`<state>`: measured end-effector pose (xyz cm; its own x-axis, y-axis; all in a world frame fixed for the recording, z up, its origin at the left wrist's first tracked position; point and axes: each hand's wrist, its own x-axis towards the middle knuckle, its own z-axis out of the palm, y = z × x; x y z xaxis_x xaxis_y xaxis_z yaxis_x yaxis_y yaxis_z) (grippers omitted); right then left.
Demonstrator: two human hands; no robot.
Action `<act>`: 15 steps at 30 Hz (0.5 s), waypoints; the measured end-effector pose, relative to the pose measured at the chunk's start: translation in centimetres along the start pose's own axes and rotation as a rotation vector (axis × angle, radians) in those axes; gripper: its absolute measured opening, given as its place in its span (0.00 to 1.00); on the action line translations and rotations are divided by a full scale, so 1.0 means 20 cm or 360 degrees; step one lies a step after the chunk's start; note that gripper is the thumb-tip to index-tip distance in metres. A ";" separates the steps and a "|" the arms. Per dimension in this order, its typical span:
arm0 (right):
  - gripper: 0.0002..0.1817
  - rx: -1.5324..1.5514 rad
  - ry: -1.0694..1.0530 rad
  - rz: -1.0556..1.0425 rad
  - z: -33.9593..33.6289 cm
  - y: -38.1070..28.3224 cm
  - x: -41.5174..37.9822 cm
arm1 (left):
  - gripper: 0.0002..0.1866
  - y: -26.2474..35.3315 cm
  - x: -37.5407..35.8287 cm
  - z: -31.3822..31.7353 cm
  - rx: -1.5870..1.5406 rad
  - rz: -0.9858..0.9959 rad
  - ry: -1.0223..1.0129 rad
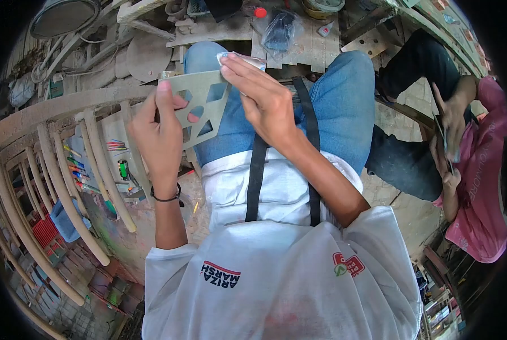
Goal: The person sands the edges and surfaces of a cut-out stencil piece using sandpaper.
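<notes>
My left hand grips a flat pale grey-green plate by its left side, thumb on top. Several angular openings are cut through the plate, and it is held tilted above my thigh in blue jeans. A fingertip shows through one opening. My right hand has its fingers stretched together over the plate's upper right corner. Under them is a thin whitish folded sheet, pressed against the plate's edge; its kind is not clear. The palm side of this hand is hidden.
A wooden bench ahead carries a clear plastic bag, a red cap and a small white bottle. Curved wooden rails stand at left. On the right sits another person in a pink shirt, hands around a thin piece.
</notes>
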<state>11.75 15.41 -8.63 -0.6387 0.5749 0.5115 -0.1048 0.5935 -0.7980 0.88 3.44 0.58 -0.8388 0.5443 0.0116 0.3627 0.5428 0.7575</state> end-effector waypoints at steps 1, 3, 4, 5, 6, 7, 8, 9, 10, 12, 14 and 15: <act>0.27 0.0058 0.0021 -0.0042 0.02 -0.03 0.01 | 0.24 0.00 0.00 0.01 0.0001 -0.0007 -0.0002; 0.28 0.0116 0.0046 -0.0080 0.05 -0.09 0.04 | 0.23 0.00 0.00 0.05 -0.0115 0.0029 -0.0023; 0.28 0.0180 0.0072 -0.0125 0.08 -0.10 0.06 | 0.23 0.00 0.01 0.05 -0.0113 0.0030 -0.0022; 0.28 0.0245 0.0099 -0.0166 0.09 -0.12 0.07 | 0.22 -0.01 0.01 0.04 -0.0062 0.0060 -0.0012; 0.27 0.0214 0.0064 -0.0178 0.09 -0.09 0.07 | 0.22 -0.01 0.02 0.03 -0.0011 0.0099 -0.0001; 0.27 0.0214 0.0072 -0.0185 0.09 -0.03 0.05 | 0.22 -0.02 0.03 0.02 -0.0009 0.0110 0.0002; 0.25 0.0100 0.0048 -0.0122 0.10 0.05 0.01 | 0.21 -0.03 0.02 0.02 0.0075 0.0084 -0.0007; 0.22 -0.0017 0.0019 -0.0057 0.10 0.07 0.01 | 0.21 -0.04 0.01 0.01 0.0156 0.0053 -0.0017; 0.22 -0.0011 0.0008 0.0057 0.10 0.07 0.00 | 0.21 -0.03 0.00 0.02 0.0147 0.0053 -0.0019; 0.24 0.0050 0.0049 -0.0020 0.10 -0.01 0.00 | 0.20 0.00 -0.01 0.05 0.0032 0.0072 0.0009; 0.26 0.0266 0.0115 -0.0153 0.11 -0.14 0.05 | 0.20 0.00 -0.02 0.07 0.0087 0.0186 0.0032; 0.26 0.0272 0.0111 -0.0154 0.12 -0.12 0.04 | 0.19 0.00 -0.01 0.07 0.0155 0.0328 0.0067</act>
<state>9.70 13.19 -7.10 -0.5658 0.5609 0.6043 -0.2946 0.5470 -0.7836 1.72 4.26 -0.37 -0.7582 0.6242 0.1885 0.5641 0.4829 0.6698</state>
